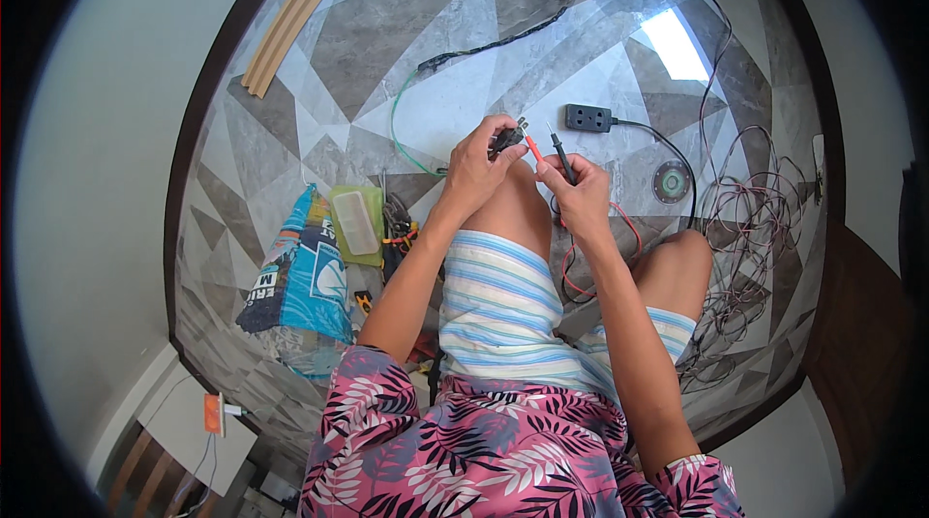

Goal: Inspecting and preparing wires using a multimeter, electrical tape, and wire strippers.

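Observation:
I sit on a patterned tile floor with my knees up. My left hand (479,165) grips a black electrical plug (509,138) above my left knee. My right hand (579,191) holds two thin test probes: a black probe (561,156) pointing up and away, and a red probe (532,147) whose tip reaches toward the plug. Red leads (573,276) trail from my right hand down between my legs. The two hands are close together, a few centimetres apart.
A black power socket block (588,118) with its cable lies just beyond my hands. A tangle of thin wires (750,228) and a small round speaker (670,181) lie right. A green box (354,220), tools (397,223) and a blue bag (305,271) lie left. Wooden strips (295,15) lean at far left.

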`<control>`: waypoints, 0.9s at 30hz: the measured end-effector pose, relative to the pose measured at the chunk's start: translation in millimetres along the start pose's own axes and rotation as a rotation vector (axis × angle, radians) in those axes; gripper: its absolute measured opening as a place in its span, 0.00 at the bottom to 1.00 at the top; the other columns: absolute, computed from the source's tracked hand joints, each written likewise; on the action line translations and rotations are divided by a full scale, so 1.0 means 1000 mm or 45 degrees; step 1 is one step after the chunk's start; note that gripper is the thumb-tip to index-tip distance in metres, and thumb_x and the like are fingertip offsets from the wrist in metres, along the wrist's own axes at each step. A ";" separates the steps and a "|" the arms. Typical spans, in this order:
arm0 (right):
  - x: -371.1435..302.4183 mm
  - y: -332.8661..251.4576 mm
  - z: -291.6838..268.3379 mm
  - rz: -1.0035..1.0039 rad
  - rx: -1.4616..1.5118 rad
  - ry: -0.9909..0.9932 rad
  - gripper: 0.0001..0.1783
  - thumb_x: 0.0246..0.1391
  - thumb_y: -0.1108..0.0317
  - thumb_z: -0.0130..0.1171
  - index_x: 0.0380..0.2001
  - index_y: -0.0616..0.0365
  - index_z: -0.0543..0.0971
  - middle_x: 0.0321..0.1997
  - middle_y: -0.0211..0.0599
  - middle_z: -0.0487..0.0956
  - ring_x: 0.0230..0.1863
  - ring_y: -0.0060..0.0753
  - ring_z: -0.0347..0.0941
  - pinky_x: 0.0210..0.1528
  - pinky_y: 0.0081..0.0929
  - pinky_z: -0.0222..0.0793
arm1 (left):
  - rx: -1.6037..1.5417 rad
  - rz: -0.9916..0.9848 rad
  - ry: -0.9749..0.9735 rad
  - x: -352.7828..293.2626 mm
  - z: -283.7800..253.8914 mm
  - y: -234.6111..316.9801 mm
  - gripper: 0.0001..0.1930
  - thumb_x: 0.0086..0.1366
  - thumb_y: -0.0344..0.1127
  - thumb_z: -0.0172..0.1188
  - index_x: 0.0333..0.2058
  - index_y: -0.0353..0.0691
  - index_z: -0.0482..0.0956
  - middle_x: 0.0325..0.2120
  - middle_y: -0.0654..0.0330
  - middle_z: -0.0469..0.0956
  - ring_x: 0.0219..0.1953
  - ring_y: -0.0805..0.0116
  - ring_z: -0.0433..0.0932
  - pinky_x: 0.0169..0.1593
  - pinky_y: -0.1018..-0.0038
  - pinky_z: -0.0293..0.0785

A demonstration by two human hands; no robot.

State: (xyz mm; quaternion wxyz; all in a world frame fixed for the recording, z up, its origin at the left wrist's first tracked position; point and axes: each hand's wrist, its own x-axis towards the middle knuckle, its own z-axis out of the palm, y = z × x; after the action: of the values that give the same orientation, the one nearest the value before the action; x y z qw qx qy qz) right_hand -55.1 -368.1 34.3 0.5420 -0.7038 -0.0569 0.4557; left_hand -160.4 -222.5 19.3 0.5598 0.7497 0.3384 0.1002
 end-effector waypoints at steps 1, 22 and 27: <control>-0.001 -0.002 0.001 -0.007 0.019 0.041 0.09 0.56 0.68 0.66 0.34 0.64 0.82 0.26 0.26 0.79 0.23 0.09 0.65 0.25 0.13 0.58 | -0.003 0.002 -0.004 0.000 0.001 0.001 0.19 0.62 0.38 0.67 0.48 0.41 0.73 0.39 0.53 0.80 0.37 0.56 0.81 0.42 0.65 0.76; -0.012 -0.007 0.002 0.005 0.034 0.078 0.11 0.55 0.65 0.65 0.33 0.65 0.81 0.26 0.29 0.80 0.27 0.16 0.71 0.30 0.18 0.66 | -0.248 -0.096 -0.037 -0.001 0.017 -0.009 0.15 0.68 0.26 0.58 0.52 0.34 0.71 0.43 0.60 0.76 0.45 0.74 0.76 0.51 0.78 0.71; -0.011 -0.007 0.004 -0.007 0.026 0.079 0.11 0.55 0.65 0.65 0.33 0.65 0.81 0.26 0.28 0.79 0.27 0.16 0.70 0.30 0.18 0.66 | -0.333 -0.027 0.034 -0.002 0.020 -0.012 0.14 0.66 0.31 0.61 0.49 0.35 0.75 0.39 0.60 0.78 0.39 0.73 0.75 0.45 0.75 0.72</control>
State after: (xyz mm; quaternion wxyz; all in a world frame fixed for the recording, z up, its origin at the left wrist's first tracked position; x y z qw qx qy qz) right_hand -61.0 -368.6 46.7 0.5518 -0.7120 -0.0373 0.4326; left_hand -155.9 -237.9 1.5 0.6492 0.6654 0.3377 0.1475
